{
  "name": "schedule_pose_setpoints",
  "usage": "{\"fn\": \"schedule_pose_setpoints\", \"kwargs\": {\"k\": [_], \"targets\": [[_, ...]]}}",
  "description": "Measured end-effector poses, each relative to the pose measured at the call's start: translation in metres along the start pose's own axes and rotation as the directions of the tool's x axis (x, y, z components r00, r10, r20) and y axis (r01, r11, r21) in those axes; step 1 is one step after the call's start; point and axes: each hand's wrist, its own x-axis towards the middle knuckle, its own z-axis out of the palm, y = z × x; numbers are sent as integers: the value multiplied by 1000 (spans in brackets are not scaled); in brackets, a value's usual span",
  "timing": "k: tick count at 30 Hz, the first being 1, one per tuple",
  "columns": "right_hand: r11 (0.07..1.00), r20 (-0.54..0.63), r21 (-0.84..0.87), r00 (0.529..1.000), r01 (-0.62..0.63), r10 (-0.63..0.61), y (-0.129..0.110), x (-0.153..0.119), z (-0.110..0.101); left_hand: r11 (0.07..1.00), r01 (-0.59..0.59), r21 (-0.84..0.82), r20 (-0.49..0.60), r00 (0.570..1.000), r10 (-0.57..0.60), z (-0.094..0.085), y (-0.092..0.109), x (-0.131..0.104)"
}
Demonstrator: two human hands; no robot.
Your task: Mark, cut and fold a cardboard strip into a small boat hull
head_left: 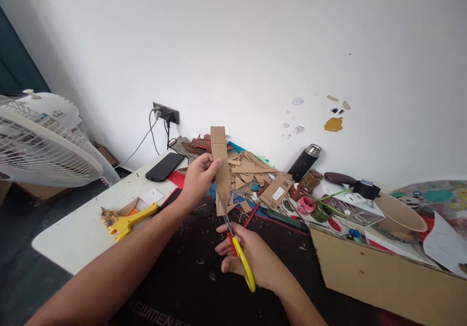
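A long cardboard strip (220, 175) stands upright in my left hand (199, 177), pinched between thumb and fingers at its left edge. My right hand (246, 255) holds scissors (242, 262) with yellow and red handles. Their blades point up and meet the lower end of the strip. Behind the strip lies a heap of cardboard scraps (251, 168). Below both hands is a black mat (175, 267) with small bits scattered on it.
On the left are a yellow glue gun (131, 221), a black phone (165, 166) and a white fan (47, 141). A black flask (305, 162) leans near the wall. Paint cups (306, 204) and a large cardboard panel (386, 272) are at right.
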Motion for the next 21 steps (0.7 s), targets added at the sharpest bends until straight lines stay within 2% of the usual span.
{"fn": "schedule_pose_setpoints", "kwargs": {"k": [2,5,9,13,21], "targets": [[999,29,-52,1000,6,-5,-9,-3,0,1000,0,-11,-5,1000,0,0,2,0],[996,9,-87,1000,13,-12,-14,-3,1,1000,-7,-16,-14,1000,7,-1,4,1],[999,-95,-27,995,-32,29,-5,9,5,1000,-18,-3,-17,1000,18,-2,5,1],[997,-158,-46,986,-55,48,5,18,7,999,-41,21,-20,999,41,-2,5,1],[997,-186,-41,981,-65,56,-5,15,11,990,-102,99,0,995,103,0,5,-5]]}}
